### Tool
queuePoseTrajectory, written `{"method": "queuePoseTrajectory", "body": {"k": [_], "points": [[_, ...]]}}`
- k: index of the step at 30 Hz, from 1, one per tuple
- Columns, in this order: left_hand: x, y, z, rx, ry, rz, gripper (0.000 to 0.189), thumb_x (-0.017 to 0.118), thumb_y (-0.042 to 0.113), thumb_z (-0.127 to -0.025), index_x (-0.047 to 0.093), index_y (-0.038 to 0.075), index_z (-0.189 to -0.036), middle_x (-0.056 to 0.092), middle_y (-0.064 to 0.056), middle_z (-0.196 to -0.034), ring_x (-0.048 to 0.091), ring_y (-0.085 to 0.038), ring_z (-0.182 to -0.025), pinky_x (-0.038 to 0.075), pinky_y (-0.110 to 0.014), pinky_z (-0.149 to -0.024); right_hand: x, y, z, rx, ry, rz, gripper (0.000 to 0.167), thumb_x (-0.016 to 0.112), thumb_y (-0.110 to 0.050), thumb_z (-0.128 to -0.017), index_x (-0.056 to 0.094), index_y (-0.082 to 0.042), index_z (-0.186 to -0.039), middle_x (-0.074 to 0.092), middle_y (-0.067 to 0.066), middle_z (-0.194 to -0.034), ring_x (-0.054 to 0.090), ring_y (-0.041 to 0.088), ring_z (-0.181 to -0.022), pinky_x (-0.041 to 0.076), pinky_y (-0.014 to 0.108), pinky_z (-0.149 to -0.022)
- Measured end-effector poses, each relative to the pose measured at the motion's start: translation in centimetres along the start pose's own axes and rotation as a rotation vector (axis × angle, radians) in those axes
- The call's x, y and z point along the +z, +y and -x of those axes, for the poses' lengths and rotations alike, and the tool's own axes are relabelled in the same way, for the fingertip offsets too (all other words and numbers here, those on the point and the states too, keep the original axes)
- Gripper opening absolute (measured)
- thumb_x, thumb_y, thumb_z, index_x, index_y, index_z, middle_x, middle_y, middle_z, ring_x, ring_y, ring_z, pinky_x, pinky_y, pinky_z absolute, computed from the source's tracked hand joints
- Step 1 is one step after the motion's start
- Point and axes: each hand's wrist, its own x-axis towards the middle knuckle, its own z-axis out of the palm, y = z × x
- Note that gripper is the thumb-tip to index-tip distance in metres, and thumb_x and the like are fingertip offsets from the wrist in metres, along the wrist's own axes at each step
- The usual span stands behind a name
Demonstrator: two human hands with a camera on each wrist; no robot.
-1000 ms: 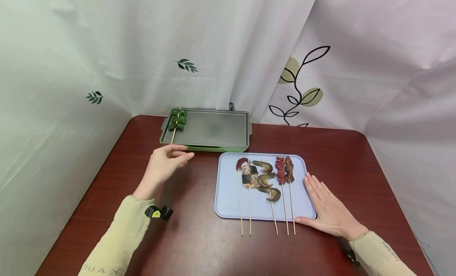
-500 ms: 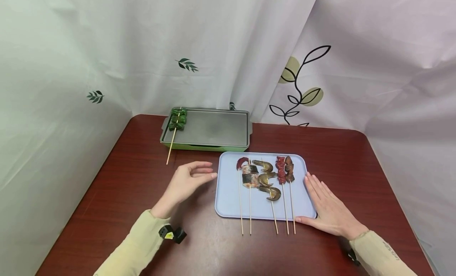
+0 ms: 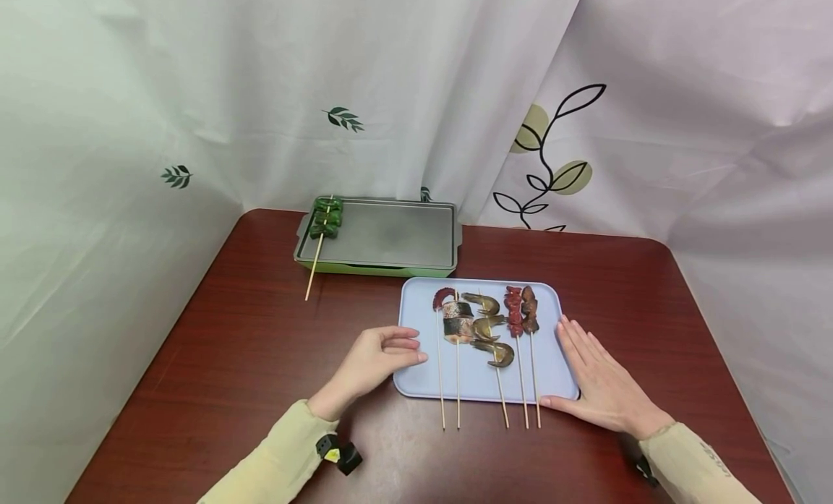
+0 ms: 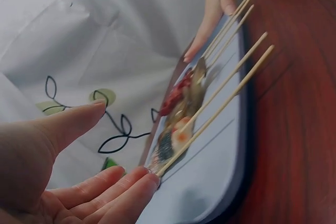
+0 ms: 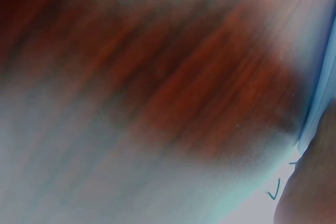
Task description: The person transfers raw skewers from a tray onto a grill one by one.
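In the head view my left hand (image 3: 374,363) hovers at the left side of a pale blue tray (image 3: 416,381), thumb and fingers apart and holding nothing. Nearest to it lies a skewer with a curled dark red piece (image 3: 443,296), like a tentacle. Beside that are a skewer of fish chunks (image 3: 458,327) and a shrimp skewer (image 3: 500,353). A red meat skewer (image 3: 514,317) and a brown chunk skewer (image 3: 530,316) lie farther right. My right hand (image 3: 601,388) rests with extended fingers along the tray's right edge. In the left wrist view, the left fingers (image 4: 113,187) look relaxed.
Behind the tray stands a green grill with a grey plate (image 3: 390,236). A green pepper skewer (image 3: 327,218) lies on its left end, its stick reaching past the front rim. A white patterned curtain (image 3: 364,70) borders the brown table (image 3: 273,359).
My left hand let go of the green pepper skewer's stick and moved right and nearer, to the tray's left side. The right hand stayed at the tray's edge.
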Motion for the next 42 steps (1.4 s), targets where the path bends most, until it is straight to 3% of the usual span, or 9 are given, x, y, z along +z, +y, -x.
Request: {"method": "queuePoseTrajectory", "body": {"k": [9,14,19,23,33,42], "points": [[2.2,-1.2,-0.4,-0.033,-0.056,-0.024,0.054,0.086,0.018,-0.082,0.066,-0.009,-0.124,0.074,-0.016,-0.104,0.072,-0.022,-0.096,0.059,-0.031,-0.084,0.0,0.0,0.0,-0.001,0.003,-0.002,0.121,0.069,-0.075,-0.080,0.024,0.008,-0.157,0.019,0.024,-0.164,0.022,0.042,-0.149,0.007,0.037,-0.125],[3.3,-1.5,-0.6,-0.054,-0.051,-0.049,0.051,0.085,0.016,-0.082,0.067,-0.010,-0.122,0.076,-0.011,-0.094,0.072,-0.017,-0.090,0.058,-0.028,-0.081,0.0,0.0,0.0,-0.002,0.005,0.000,0.121,0.069,-0.075,-0.080,0.025,0.008,-0.157,0.020,0.024,-0.164,0.023,0.041,-0.149,0.006,0.037,-0.125],[3.9,-1.9,-0.9,-0.100,-0.057,0.020,0.049,0.082,0.010,-0.084,0.064,-0.013,-0.122,0.075,-0.011,-0.086,0.073,-0.017,-0.080,0.060,-0.028,-0.074,0.0,0.0,0.0,-0.005,0.008,0.001,0.121,0.069,-0.075,-0.080,0.025,0.008,-0.157,0.020,0.024,-0.164,0.022,0.041,-0.149,0.007,0.038,-0.125],[4.2,-2.1,-1.1,-0.148,-0.064,0.119,0.049,0.080,0.004,-0.084,0.060,-0.017,-0.123,0.074,-0.014,-0.084,0.074,-0.021,-0.076,0.063,-0.032,-0.071,0.0,0.0,0.0,-0.016,0.022,-0.004,0.121,0.070,-0.074,-0.080,0.025,0.008,-0.157,0.021,0.025,-0.163,0.023,0.041,-0.149,0.008,0.039,-0.125],[4.3,-2.1,-1.1,-0.124,-0.062,0.139,0.045,0.076,-0.010,-0.080,0.059,-0.018,-0.121,0.071,-0.013,-0.078,0.072,-0.021,-0.071,0.064,-0.034,-0.069,-0.3,-0.2,-0.1,-0.024,0.036,-0.005,0.120,0.070,-0.073,-0.080,0.027,0.009,-0.156,0.023,0.025,-0.163,0.024,0.041,-0.148,0.010,0.039,-0.125],[3.9,-2.1,-0.7,-0.175,-0.031,0.228,0.039,0.070,-0.015,-0.083,0.056,-0.014,-0.120,0.065,-0.014,-0.083,0.068,-0.019,-0.063,0.064,-0.036,-0.062,-0.3,-0.3,-0.2,-0.024,0.031,-0.004,0.119,0.070,-0.073,-0.080,0.027,0.009,-0.156,0.024,0.026,-0.162,0.026,0.043,-0.147,0.011,0.040,-0.125]]}}
